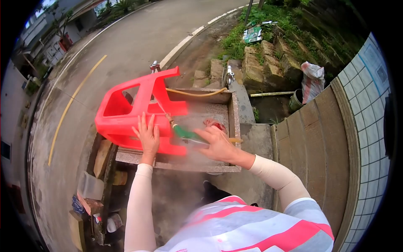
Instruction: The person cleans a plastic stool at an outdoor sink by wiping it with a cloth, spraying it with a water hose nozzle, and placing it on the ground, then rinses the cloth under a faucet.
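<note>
A red plastic stool (119,130) lies on its side across the left part of a stone sink (176,166). My left hand (147,135) rests on the stool with its fingers spread, holding it from above. In my right hand (220,147) is a green hose nozzle (183,132) with a brass tip pointed at the stool. Fine spray and mist blur the space around the nozzle and the sink's front. Behind the nozzle, a crumpled red cloth (214,123) lies in the sink. My right fingers are partly smeared by motion.
A yellow hose (197,95) runs along the sink's back edge, near a metal tap (230,74). Stone steps (268,63) and a bucket (296,101) with a sack (312,80) stand at the right. Planks and a clear plastic tub (90,186) sit at the lower left.
</note>
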Tool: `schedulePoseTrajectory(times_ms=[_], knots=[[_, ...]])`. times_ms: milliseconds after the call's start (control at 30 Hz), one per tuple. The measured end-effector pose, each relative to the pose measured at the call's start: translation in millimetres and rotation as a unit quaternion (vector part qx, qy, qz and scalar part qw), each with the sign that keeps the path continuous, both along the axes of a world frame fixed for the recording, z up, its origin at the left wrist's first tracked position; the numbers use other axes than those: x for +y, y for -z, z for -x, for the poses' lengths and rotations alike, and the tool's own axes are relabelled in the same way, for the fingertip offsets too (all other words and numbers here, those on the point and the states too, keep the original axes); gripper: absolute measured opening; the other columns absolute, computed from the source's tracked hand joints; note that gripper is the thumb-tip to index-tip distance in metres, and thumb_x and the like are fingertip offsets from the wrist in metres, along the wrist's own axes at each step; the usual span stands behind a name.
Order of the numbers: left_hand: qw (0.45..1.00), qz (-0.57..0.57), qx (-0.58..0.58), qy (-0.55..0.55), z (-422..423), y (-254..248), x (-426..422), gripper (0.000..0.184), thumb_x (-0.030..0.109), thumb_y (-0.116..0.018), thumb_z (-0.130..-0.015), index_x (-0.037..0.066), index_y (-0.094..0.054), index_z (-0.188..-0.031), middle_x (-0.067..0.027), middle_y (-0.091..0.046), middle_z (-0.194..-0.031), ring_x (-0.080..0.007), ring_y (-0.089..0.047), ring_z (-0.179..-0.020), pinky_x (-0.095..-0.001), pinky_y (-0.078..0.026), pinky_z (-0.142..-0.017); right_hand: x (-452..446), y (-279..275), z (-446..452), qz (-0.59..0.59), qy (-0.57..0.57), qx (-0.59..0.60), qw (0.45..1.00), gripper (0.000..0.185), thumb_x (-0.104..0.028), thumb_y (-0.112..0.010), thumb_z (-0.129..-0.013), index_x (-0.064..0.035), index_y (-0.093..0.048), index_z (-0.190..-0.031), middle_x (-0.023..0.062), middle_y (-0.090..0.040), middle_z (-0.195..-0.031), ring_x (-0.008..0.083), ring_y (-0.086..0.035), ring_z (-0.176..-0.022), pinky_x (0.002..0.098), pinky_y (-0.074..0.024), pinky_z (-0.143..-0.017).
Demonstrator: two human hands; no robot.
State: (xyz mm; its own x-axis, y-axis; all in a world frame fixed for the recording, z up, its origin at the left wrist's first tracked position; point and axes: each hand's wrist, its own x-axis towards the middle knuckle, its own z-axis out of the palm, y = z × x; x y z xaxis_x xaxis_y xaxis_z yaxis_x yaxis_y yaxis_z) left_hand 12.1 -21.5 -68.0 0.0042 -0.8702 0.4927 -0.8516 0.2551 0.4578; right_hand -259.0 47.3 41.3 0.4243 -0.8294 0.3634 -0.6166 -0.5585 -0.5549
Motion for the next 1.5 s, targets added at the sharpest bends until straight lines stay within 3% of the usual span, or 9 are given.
schedulePoseTrajectory(times_ms=[200, 433, 567, 700, 833, 900, 1100, 1400, 1500], knots=[[0.974, 0.025, 0.157, -0.161, 33.8, 39.0, 21.4, 0.067, 0.031, -0.044, -0.098, 0.001, -0.013, -0.149, -0.0197, -0.008, -0.156, -0.0369, -0.008, -0.144, -0.0552, -0.011, -0.112, 40.3, 16.1, -20.2, -0.017, -0.022, 0.067, 0.997, 0.06, -0.02, -0.073, -0.07, -0.0005, -0.054, -0.124, 0.018, -0.054, -0.097, 0.0327, -0.051, -0.093, 0.043, -0.0461, -0.078], [0.95, -0.056, 0.267, -0.155, 55.4, 46.8, 45.7, 0.074, 0.029, -0.053, -0.095, -0.002, -0.012, -0.148, -0.0256, -0.01, -0.153, -0.0368, -0.01, -0.143, -0.0436, -0.013, -0.115, 58.9, 17.4, 20.1, 0.026, -0.01, 0.027, 0.999, 0.056, -0.022, -0.073, -0.07, -0.0039, -0.056, -0.12, 0.0148, -0.056, -0.091, 0.0319, -0.053, -0.084, 0.0417, -0.0459, -0.069], [0.94, -0.092, 0.301, -0.135, 65.0, 44.7, 52.2, 0.074, 0.028, -0.056, -0.093, -0.002, -0.014, -0.148, -0.0259, -0.015, -0.152, -0.0363, -0.013, -0.143, -0.0424, -0.014, -0.115, 35.2, 11.3, 13.4, 0.009, -0.037, 0.003, 0.999, 0.058, -0.028, -0.073, -0.075, 0.0014, -0.055, -0.121, 0.0159, -0.054, -0.091, 0.032, -0.051, -0.087, 0.0405, -0.0475, -0.071], [0.96, -0.079, 0.245, -0.11, 57.1, 67.9, 60.0, 0.071, 0.024, -0.062, -0.089, -0.002, -0.026, -0.145, -0.0283, -0.026, -0.147, -0.0394, -0.031, -0.135, -0.0391, -0.028, -0.11, 40.5, 37.9, 29.2, -0.02, -0.095, 0.022, 0.995, 0.057, -0.027, -0.073, -0.074, 0.0003, -0.056, -0.121, 0.0171, -0.055, -0.092, 0.0321, -0.052, -0.088, 0.0423, -0.0475, -0.072], [0.91, -0.281, 0.226, -0.207, 32.9, 123.7, 100.2, 0.064, 0.034, -0.069, -0.079, -0.004, -0.052, -0.128, -0.0274, -0.05, -0.131, -0.0351, -0.049, -0.122, -0.0369, -0.039, -0.101, 38.3, 115.5, 58.8, -0.113, -0.118, 0.059, 0.985, 0.051, -0.024, -0.07, -0.073, -0.0036, -0.057, -0.118, 0.0194, -0.056, -0.094, 0.036, -0.053, -0.09, 0.0465, -0.0464, -0.076], [0.871, -0.399, 0.204, -0.201, 39.8, 116.0, 122.4, 0.063, 0.028, -0.07, -0.08, -0.005, -0.05, -0.13, -0.0211, -0.055, -0.13, -0.0268, -0.053, -0.12, -0.0344, -0.04, -0.101, 20.9, 159.2, 68.1, -0.177, -0.113, 0.095, 0.973, 0.048, -0.021, -0.067, -0.071, -0.0081, -0.056, -0.116, 0.019, -0.058, -0.095, 0.0389, -0.054, -0.092, 0.0474, -0.0469, -0.076], [0.845, -0.443, 0.233, -0.188, 50.8, 129.3, 145.7, 0.062, 0.028, -0.068, -0.082, -0.004, -0.049, -0.132, -0.0208, -0.054, -0.131, -0.0271, -0.051, -0.123, -0.0342, -0.039, -0.102, 1.7, 181.8, 44.3, -0.159, -0.215, 0.09, 0.959, 0.038, -0.025, -0.066, -0.074, -0.0084, -0.062, -0.108, 0.0201, -0.064, -0.083, 0.0408, -0.06, -0.079, 0.0511, -0.0475, -0.072], [0.832, -0.43, 0.299, -0.183, 56.0, 167.6, 126.6, 0.063, 0.023, -0.064, -0.085, -0.002, -0.041, -0.138, -0.019, -0.05, -0.136, -0.0275, -0.048, -0.126, -0.0327, -0.038, -0.103, -92.3, 165.5, 42.0, -0.532, -0.097, -0.019, 0.841, 0.05, -0.044, -0.074, -0.073, -0.0117, -0.068, -0.11, 0.0012, -0.065, -0.078, 0.0127, -0.059, -0.069, 0.0286, -0.0481, -0.06], [0.74, -0.456, 0.436, -0.233, 64.1, 188.9, 111.4, 0.074, 0.029, -0.065, -0.086, 0.006, -0.028, -0.147, -0.0108, -0.052, -0.13, -0.0231, -0.052, -0.115, -0.0417, -0.043, -0.093, -92.4, 185.7, 28.0, -0.577, -0.11, -0.077, 0.805, 0.035, -0.04, -0.074, -0.075, -0.0143, -0.07, -0.098, -0.0027, -0.058, -0.069, 0.0079, -0.053, -0.061, 0.0264, -0.0396, -0.048]])
